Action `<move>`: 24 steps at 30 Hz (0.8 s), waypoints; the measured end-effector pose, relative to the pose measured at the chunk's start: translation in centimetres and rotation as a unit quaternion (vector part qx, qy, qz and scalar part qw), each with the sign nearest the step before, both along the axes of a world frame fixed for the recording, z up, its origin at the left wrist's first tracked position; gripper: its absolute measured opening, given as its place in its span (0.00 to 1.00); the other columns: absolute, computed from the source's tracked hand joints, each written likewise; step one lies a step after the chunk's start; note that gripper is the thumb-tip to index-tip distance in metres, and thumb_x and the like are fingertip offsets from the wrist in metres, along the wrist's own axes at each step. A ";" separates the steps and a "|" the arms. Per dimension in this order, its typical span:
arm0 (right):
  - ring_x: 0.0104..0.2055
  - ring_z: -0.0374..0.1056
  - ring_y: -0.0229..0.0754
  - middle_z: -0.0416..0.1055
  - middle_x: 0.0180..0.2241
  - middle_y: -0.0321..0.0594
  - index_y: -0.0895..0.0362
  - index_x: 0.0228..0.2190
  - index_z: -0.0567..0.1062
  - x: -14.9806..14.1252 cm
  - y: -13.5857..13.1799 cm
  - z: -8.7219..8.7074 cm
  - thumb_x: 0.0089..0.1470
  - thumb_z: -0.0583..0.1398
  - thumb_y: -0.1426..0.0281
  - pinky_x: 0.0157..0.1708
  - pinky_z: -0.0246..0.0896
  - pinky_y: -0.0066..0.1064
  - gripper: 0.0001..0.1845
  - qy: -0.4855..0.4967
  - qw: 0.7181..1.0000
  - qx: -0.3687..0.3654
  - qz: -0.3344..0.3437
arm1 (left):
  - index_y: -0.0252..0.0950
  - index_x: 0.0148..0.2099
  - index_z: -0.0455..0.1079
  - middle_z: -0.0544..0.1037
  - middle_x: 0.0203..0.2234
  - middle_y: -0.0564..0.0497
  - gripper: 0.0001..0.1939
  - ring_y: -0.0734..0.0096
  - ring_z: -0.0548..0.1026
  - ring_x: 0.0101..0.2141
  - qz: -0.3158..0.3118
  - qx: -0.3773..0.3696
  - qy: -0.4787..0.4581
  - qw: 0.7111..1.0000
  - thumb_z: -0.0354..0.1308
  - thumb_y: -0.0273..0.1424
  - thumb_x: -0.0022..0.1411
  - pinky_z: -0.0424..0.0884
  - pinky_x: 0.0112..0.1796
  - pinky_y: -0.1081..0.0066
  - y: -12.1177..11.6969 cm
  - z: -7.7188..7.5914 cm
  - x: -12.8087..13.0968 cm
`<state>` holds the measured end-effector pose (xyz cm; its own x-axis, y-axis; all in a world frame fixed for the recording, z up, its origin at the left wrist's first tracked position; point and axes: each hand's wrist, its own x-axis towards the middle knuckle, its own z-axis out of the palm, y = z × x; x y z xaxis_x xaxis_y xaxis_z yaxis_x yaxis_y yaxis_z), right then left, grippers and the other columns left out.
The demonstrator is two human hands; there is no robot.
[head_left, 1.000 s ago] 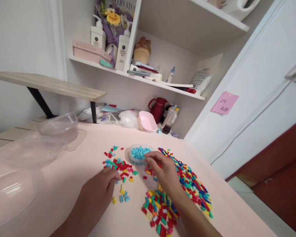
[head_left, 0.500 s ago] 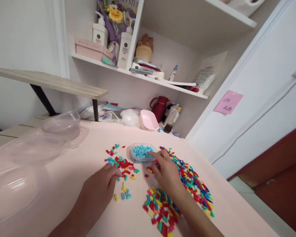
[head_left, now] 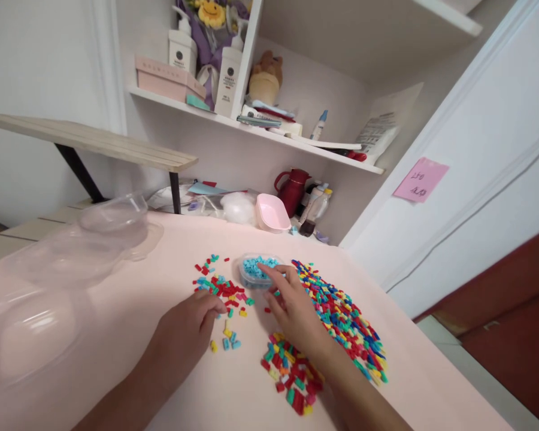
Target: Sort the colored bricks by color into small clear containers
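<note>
My right hand [head_left: 293,306] reaches over the near right rim of a small clear plastic tub [head_left: 255,282]. Its index finger is stretched out above the light blue building bricks [head_left: 253,265] that fill the tub, and the thumb stands apart, with nothing seen between them. My left hand [head_left: 189,318] rests low over the table, its fingers curled in and the thumb close to them; whatever the fingertips may hold is hidden. Just beyond them lie loose red, green and blue bricks [head_left: 224,288]. A few yellow and blue bricks [head_left: 227,343] lie to the right of the left hand.
A large mixed pile of bricks [head_left: 345,323] spreads right of the tub, with a smaller pile [head_left: 291,374] beside my right forearm. Clear plastic containers [head_left: 67,257] stand at the left. Behind are a pink bowl [head_left: 273,214], a red jug [head_left: 291,191] and bottles [head_left: 315,211].
My right hand's fingers have spread, the index finger now reaching farther over the tub and the thumb apart. My left hand has stayed almost in place. The camera view has shifted slightly.
</note>
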<state>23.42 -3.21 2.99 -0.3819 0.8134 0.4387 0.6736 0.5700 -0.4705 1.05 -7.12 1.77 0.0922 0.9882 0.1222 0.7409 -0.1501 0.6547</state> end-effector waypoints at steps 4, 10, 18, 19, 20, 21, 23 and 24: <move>0.42 0.69 0.39 0.73 0.40 0.39 0.51 0.41 0.78 0.1 -0.8 0.8 0.58 0.55 0.79 0.44 0.63 0.30 0.16 0.001 0.993 -0.064 0.103 | 0.43 0.38 0.73 0.77 0.35 0.54 0.18 0.68 0.75 0.37 -0.008 0.010 -0.006 1.000 0.40 0.26 0.61 0.69 0.38 0.69 -0.1 0.1 0.1; 0.38 0.69 0.38 0.74 0.33 0.36 0.52 0.40 0.78 -1.2 -2.1 0.7 0.55 0.64 0.68 0.40 0.61 0.27 0.09 -0.071 0.975 -0.126 0.166 | 0.43 0.38 0.73 0.77 0.33 0.53 0.19 0.69 0.75 0.35 -0.001 0.011 -0.003 1.000 0.39 0.27 0.61 0.69 0.37 0.68 -0.2 0.5 0.0; 0.38 0.68 0.40 0.74 0.33 0.35 0.51 0.39 0.77 -2.0 -2.4 -0.1 0.52 0.66 0.69 0.40 0.59 0.28 0.10 -0.105 0.980 -0.097 0.136 | 0.43 0.38 0.72 0.77 0.36 0.54 0.18 0.69 0.75 0.39 -0.004 0.015 -0.012 1.000 0.40 0.27 0.61 0.69 0.38 0.69 -0.2 0.1 0.0; 0.39 0.68 0.40 0.74 0.34 0.35 0.51 0.39 0.77 -2.0 -2.4 -0.2 0.52 0.66 0.72 0.41 0.59 0.28 0.10 -0.099 0.980 -0.104 0.135 | 0.43 0.38 0.72 0.77 0.37 0.54 0.18 0.69 0.75 0.39 -0.005 0.014 -0.012 1.000 0.40 0.27 0.61 0.69 0.38 0.69 -0.2 0.0 0.0; 0.40 0.69 0.39 0.75 0.36 0.35 0.51 0.39 0.77 -2.0 -2.4 -0.2 0.52 0.65 0.74 0.42 0.59 0.28 0.11 -0.091 0.980 -0.110 0.135 | 0.43 0.38 0.72 0.77 0.37 0.53 0.18 0.69 0.75 0.39 -0.005 0.014 -0.012 1.000 0.40 0.27 0.61 0.69 0.38 0.69 -0.2 0.0 0.0; 0.40 0.69 0.39 0.75 0.37 0.34 0.51 0.38 0.77 -2.0 -2.4 -0.2 0.52 0.64 0.76 0.43 0.59 0.27 0.12 -0.081 0.981 -0.115 0.137 | 0.43 0.38 0.72 0.77 0.37 0.53 0.18 0.68 0.75 0.39 -0.004 0.013 -0.010 1.000 0.40 0.27 0.61 0.69 0.37 0.69 -0.1 0.0 -0.1; 0.40 0.69 0.38 0.76 0.37 0.34 0.51 0.35 0.77 -2.0 -2.3 -0.2 0.51 0.64 0.78 0.42 0.59 0.27 0.11 -0.063 0.981 -0.118 0.138 | 0.43 0.38 0.72 0.77 0.36 0.53 0.19 0.68 0.75 0.38 -0.002 0.011 -0.007 1.000 0.39 0.27 0.61 0.68 0.37 0.69 -0.1 0.0 -0.1; 0.39 0.69 0.38 0.76 0.36 0.33 0.52 0.33 0.77 -1.9 -2.3 -0.2 0.51 0.63 0.79 0.42 0.59 0.26 0.10 -0.056 0.982 -0.117 0.138 | 0.43 0.38 0.72 0.77 0.35 0.53 0.19 0.68 0.75 0.37 -0.002 0.009 -0.007 1.000 0.39 0.27 0.61 0.68 0.36 0.69 -0.1 0.0 -0.1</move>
<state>21.47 -5.51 2.83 -0.6375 0.7455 0.1946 0.5635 0.6233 -0.5422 0.93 -7.23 1.81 0.0939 0.9854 0.1418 0.7317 -0.1649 0.6613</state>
